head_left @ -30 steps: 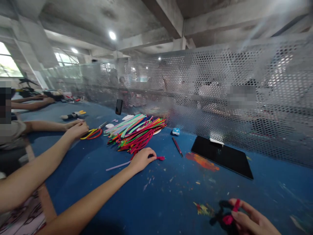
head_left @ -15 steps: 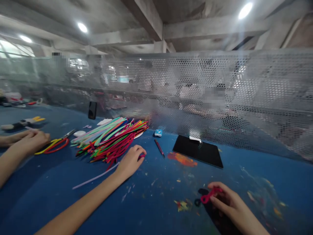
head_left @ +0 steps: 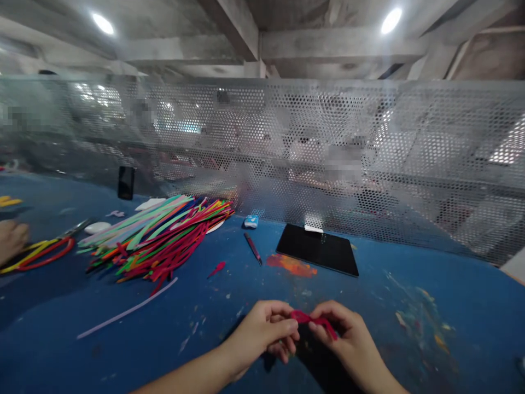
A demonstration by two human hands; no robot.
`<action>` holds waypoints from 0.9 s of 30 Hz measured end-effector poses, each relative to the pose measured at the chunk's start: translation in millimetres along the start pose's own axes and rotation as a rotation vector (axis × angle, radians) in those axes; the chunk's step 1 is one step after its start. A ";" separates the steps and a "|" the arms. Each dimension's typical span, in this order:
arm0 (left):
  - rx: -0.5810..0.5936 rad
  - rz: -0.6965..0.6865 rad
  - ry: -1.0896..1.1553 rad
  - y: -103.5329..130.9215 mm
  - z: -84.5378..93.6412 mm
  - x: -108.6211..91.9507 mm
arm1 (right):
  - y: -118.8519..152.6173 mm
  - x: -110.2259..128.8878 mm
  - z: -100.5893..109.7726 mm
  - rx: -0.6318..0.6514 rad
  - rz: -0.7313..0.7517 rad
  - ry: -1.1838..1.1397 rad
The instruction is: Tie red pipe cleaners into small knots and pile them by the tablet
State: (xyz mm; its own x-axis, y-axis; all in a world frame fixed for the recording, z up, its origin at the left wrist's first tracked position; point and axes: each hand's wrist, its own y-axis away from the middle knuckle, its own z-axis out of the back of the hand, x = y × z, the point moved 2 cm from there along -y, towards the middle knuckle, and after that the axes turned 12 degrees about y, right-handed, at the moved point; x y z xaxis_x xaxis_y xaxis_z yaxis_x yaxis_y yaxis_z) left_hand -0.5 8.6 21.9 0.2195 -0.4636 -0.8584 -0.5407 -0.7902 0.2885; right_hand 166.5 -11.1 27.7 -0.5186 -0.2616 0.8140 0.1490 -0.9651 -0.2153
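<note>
Bottom centre: short red fuzzy pipe-cleaner piece (head_left: 312, 320) lies left-to-right between both grips — left hand (head_left: 262, 331) and right hand (head_left: 348, 339) each pinch one end.

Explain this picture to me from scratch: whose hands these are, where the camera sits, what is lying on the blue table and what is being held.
There is no machine here. A person wears a camera on the head, looking forward and down, so the two bare hands at the bottom are their own.

The left hand and right hand meet over the blue table and together pinch a short red pipe cleaner piece.

Further back on the left lies a pile of coloured pipe cleaners, with a single pale one and a small red scrap nearer. A dark red pen, a flat black tablet and a small blue-white object lie by the perforated metal screen. At the far left edge another person's hand rests near red and yellow loops.
</note>
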 end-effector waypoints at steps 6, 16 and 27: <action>-0.015 -0.077 -0.153 6.2 -4.3 -4.3 | 4.7 8.2 0.3 0.080 0.048 0.019; 0.044 -0.771 -1.218 36.9 -15.8 -31.4 | 14.8 5.9 -10.1 0.216 -0.423 -0.561; -0.010 0.211 -0.273 24.6 -18.4 -33.2 | 23.5 23.7 18.7 -0.041 0.660 0.361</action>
State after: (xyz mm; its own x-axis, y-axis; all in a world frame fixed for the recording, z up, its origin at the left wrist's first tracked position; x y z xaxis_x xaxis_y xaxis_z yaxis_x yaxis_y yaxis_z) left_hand -6.2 -2.8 65.3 -0.1227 -0.4941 -0.8607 -0.5427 -0.6927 0.4750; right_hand 173.5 -39.8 52.0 -0.5774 -0.7660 0.2826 0.4971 -0.6044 -0.6226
